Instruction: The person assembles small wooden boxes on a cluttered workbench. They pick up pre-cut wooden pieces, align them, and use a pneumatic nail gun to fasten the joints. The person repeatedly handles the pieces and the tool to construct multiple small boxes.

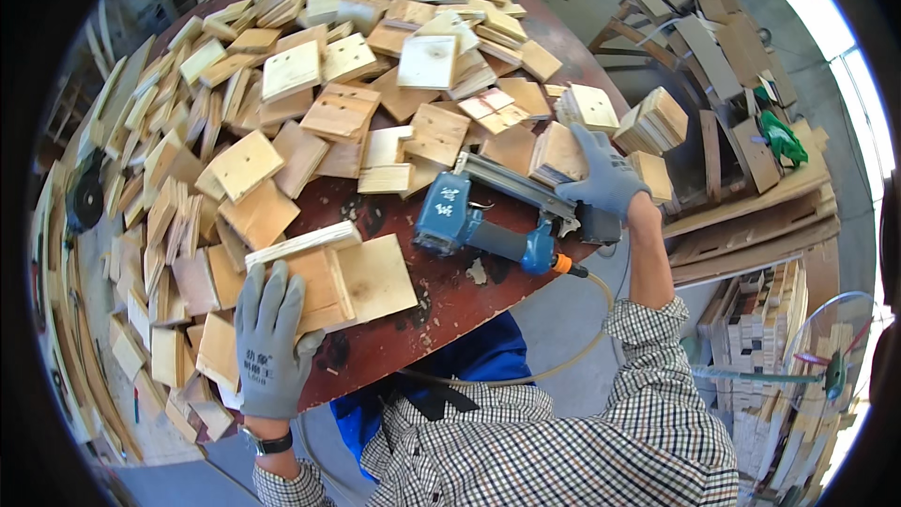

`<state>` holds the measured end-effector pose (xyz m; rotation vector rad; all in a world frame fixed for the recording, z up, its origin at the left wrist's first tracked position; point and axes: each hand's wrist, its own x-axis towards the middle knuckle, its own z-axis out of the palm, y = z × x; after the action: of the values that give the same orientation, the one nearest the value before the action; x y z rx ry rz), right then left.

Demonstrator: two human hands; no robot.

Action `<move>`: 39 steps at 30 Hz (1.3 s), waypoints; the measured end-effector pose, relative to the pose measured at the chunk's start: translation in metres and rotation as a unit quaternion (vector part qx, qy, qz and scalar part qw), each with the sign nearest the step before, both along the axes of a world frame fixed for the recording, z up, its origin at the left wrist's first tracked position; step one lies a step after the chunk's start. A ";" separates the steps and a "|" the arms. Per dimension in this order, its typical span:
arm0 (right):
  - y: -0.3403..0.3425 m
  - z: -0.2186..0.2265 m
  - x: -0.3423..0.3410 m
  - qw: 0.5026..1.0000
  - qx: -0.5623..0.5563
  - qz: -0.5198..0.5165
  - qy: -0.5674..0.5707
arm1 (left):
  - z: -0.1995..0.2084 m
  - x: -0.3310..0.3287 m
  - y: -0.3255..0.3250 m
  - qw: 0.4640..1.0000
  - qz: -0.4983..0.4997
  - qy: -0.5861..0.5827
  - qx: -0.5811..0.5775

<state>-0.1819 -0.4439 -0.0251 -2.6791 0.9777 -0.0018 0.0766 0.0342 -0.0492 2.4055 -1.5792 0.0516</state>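
Note:
My left hand, in a grey glove, rests against a joined piece of wooden boards near the table's front edge. Its fingers lie along the piece's left side, with the thumb at the near edge. A square pale board sticks out to the right of that piece. Farther right, my right hand, also gloved, has its fingers and thumb around a small stack of wooden blocks at the table's right edge. Between my hands lies a blue nail gun, its grey magazine passing close by my right hand.
A big heap of wooden blocks covers much of the red table. From the nail gun an air hose drops over the front edge. Wood scraps and stacked pieces stand at the right, near a fan.

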 end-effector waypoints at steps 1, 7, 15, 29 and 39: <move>-0.004 -0.007 -0.004 1.000 0.004 0.002 -0.021 | -0.001 -0.001 0.000 1.000 0.000 0.001 -0.003; -0.005 -0.001 -0.017 0.979 -0.127 0.038 -0.153 | -0.003 -0.001 0.000 1.000 0.004 -0.003 0.005; 0.068 0.074 0.004 0.929 -0.135 0.139 -0.315 | -0.006 -0.001 -0.001 1.000 0.001 0.017 -0.012; 0.244 0.003 0.065 0.517 0.706 0.040 -0.482 | -0.001 0.000 0.001 1.000 -0.003 -0.001 -0.016; 0.233 0.006 0.071 0.474 0.744 -0.039 -0.469 | 0.000 -0.003 -0.001 0.999 0.002 0.014 -0.032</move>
<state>-0.1112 -0.2112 -0.0193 -0.6583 0.2667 -0.3885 0.0740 0.0336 -0.0489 2.3513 -1.5366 0.0673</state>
